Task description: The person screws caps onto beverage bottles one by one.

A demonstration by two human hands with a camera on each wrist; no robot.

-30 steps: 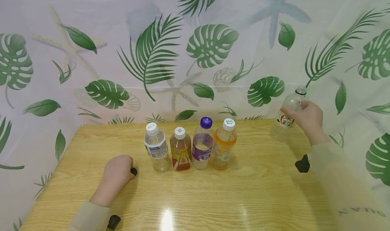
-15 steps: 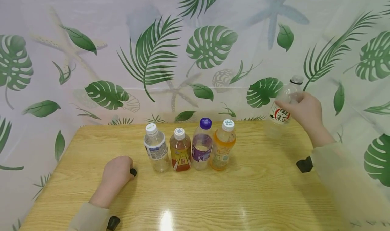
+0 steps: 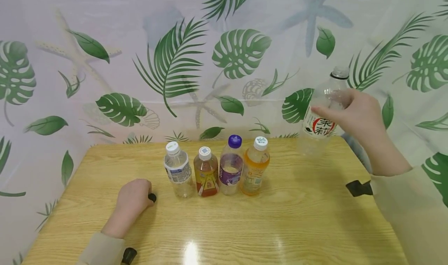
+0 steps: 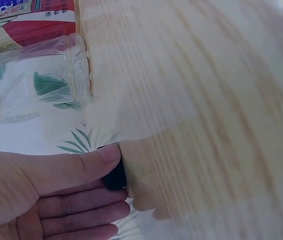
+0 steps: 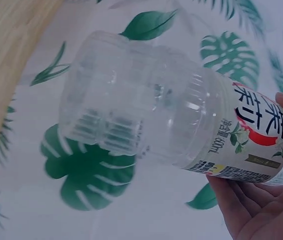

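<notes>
My right hand (image 3: pixel 362 115) grips a clear plastic bottle (image 3: pixel 320 117) around its upper part. The bottle has no cap, a black ring on its neck and a white label with a red circle. It is off the table, leaning a little, and its base (image 5: pixel 96 90) shows in the right wrist view. At the table's left side, my left hand (image 3: pixel 134 195) pinches a small black bottle cap (image 4: pixel 115 176) between thumb and fingers, close to the wood. A clear bottle with a white cap (image 3: pixel 179 173) stands just right of that hand.
Side by side stand a brown drink bottle (image 3: pixel 206 175), a purple-capped bottle (image 3: pixel 231 168) and an orange-banded bottle (image 3: pixel 255 169). They are on a wooden table (image 3: pixel 245 226), with a leaf-patterned sheet (image 3: pixel 196 113) hanging behind its back edge.
My right hand has raised the uncapped bottle and shifted it slightly left. The left hand and the standing bottles have stayed in place.
</notes>
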